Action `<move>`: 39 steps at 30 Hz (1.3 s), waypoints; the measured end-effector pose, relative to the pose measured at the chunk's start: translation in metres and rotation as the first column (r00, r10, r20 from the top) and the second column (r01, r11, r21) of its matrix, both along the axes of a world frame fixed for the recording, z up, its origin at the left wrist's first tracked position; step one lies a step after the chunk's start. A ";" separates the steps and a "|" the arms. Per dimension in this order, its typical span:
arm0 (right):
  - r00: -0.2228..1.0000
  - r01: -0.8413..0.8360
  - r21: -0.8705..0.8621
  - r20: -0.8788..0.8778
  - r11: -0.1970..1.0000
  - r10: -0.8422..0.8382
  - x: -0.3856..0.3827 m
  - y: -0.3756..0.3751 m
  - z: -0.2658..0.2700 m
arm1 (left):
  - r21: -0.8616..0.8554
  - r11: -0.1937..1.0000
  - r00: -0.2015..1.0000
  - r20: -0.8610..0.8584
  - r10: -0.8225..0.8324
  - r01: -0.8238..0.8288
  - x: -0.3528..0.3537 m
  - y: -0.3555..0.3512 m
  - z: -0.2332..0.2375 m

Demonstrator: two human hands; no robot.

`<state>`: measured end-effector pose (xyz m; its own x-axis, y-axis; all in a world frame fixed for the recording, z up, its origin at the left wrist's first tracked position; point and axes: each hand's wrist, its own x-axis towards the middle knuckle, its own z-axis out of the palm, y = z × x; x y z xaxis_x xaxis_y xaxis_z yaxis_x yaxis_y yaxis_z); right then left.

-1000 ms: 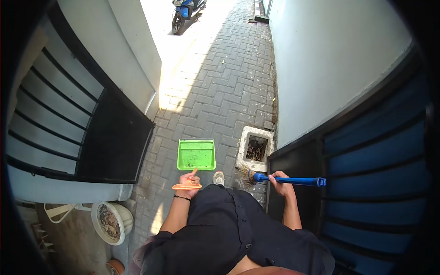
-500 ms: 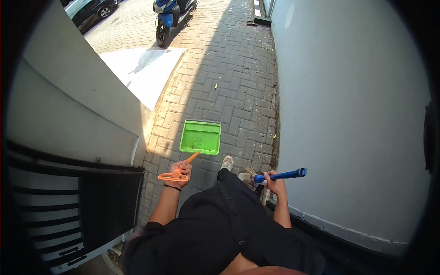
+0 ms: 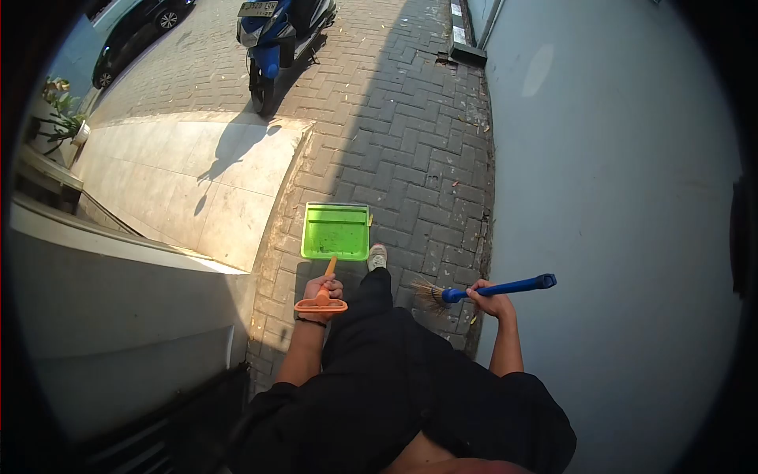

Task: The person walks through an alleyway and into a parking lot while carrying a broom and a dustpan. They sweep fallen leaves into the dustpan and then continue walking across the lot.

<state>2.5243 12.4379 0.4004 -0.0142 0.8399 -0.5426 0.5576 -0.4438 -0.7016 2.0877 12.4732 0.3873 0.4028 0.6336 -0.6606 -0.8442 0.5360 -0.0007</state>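
1. At your far left, around ten o'clock from your left hand (image 3: 322, 291), a potted plant (image 3: 69, 126) stands beside a pale tiled slab (image 3: 174, 162). Beyond them, nearer eleven, you see part of a dark car (image 3: 133, 38).
2. At eleven o'clock from that hand, a blue motorbike (image 3: 278, 39) stands on the paving (image 3: 410, 150), just past the slab's far edge.
3. Your left fingers are curled and clamped around the orange handle (image 3: 329, 268). Its looped end (image 3: 321, 306) sits at six o'clock from them, above your dark wristband (image 3: 313, 321).
4. The green dustpan (image 3: 335, 229) is at twelve o'clock from those fingers, at the handle's far end, its open tray facing up towards you. Dark specks lie in it. You cannot tell whether it touches the ground.
5. Your shoe (image 3: 377, 257) is at about four o'clock from the dustpan's middle, close by its near right corner.
6. The broom's bristles (image 3: 430, 294) point to nine o'clock from your right hand (image 3: 489, 299), spread over the paving; contact is unclear.
7. Your right fingers are closed around the blue broom handle (image 3: 521, 285) near its bristle end. The rest stretches towards two or three o'clock, in front of the grey wall (image 3: 608, 197).
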 end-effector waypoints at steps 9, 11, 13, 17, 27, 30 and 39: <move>0.968 0.251 0.114 -0.018 0.961 -0.251 0.048 0.309 0.048 | -0.046 0.996 0.997 -0.016 -0.076 0.075 0.057 0.397 0.044; 0.962 0.273 0.100 -0.023 0.957 -0.272 0.064 0.387 0.043 | -0.061 0.994 0.996 -0.009 -0.091 0.091 0.069 0.485 0.036; 0.951 0.308 0.098 -0.071 0.946 -0.302 0.084 0.466 0.030 | -0.052 0.995 0.994 0.067 -0.084 0.088 0.077 0.575 0.032; 0.944 0.328 0.065 -0.060 0.942 -0.324 0.131 0.642 0.016 | -0.136 0.990 0.997 0.069 0.038 -0.028 0.107 0.745 0.045; 0.992 -0.013 -0.096 0.123 0.995 0.025 0.162 1.139 0.070 | -0.105 0.994 1.000 -0.010 -0.018 0.017 0.154 1.100 0.081; 0.995 -0.086 -0.163 0.041 0.983 0.094 0.176 1.274 0.052 | -0.125 0.990 0.998 -0.003 0.065 -0.065 0.159 1.226 0.043; 0.941 0.210 -0.165 -0.233 0.964 -0.244 0.217 1.565 0.077 | -0.207 0.975 0.996 -0.062 0.068 -0.080 0.196 1.632 0.042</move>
